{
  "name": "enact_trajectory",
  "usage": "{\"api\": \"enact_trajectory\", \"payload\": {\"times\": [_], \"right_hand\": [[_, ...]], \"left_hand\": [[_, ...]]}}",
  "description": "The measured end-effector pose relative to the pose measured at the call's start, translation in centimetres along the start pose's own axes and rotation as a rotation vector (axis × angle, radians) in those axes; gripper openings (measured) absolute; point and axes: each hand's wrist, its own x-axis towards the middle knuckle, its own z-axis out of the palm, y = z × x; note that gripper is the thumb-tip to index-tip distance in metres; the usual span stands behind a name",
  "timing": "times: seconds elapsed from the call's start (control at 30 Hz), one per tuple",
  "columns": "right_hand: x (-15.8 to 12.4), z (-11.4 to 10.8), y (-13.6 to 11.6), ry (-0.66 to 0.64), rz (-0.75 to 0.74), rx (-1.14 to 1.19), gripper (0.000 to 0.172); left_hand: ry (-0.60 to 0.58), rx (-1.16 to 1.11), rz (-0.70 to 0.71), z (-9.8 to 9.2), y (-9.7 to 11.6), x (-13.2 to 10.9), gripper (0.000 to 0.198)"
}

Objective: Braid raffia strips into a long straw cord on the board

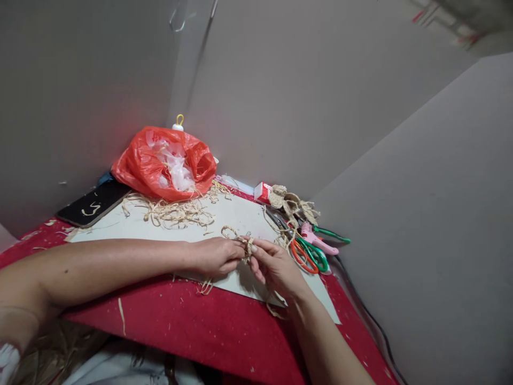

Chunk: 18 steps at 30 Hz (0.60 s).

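Over a white board (132, 231), my two hands meet at a plaited, straw-coloured raffia cord (249, 247). My left hand (218, 255) is closed, its fingers pinching the cord from the left. From the right, the thumb and fingers of my right hand (276, 263) grip the same piece. A loop of the cord sticks up behind my left fingers, and a loose strand hangs below my right hand. Behind my left forearm lies a tangled heap of raffia strands (176, 212). My fingers hide part of the plait.
A red plastic bag (138, 166) stands at the back, beside a black phone-like slab (92, 207). To the right lie orange-handled scissors (303, 258), green-handled scissors (319, 258), a pink glue gun (317, 239), woven raffia pieces (290, 202) and a small red-and-white box (262, 191). Grey walls enclose the red-covered table (192, 321).
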Motion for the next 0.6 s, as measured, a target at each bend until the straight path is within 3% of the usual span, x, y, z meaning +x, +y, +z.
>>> {"api": "enact_trajectory", "payload": {"times": [0.13,0.23,0.3,0.47,0.6], "right_hand": [[-0.3,0.4,-0.5,0.097,-0.023,-0.302,0.034],[-0.7,1.2,-0.9,0.218,-0.201,-0.514,0.020],[-1.0,1.5,-1.2,0.244,-0.266,-0.551,0.020],[-1.5,0.8,-2.0,0.117,-0.093,-0.320,0.023],[-1.3,-0.2,-1.8,0.064,0.044,0.033,0.020]], "left_hand": [[-0.021,-0.066,0.009,0.2,0.2,0.1,0.028],[-0.028,-0.013,-0.023,0.4,0.4,0.1,0.019],[-0.024,0.010,-0.020,0.3,0.5,0.2,0.014],[0.050,-0.018,0.058,-0.1,0.1,0.2,0.014],[0.084,0.024,0.098,-0.4,0.1,0.2,0.013]]}}
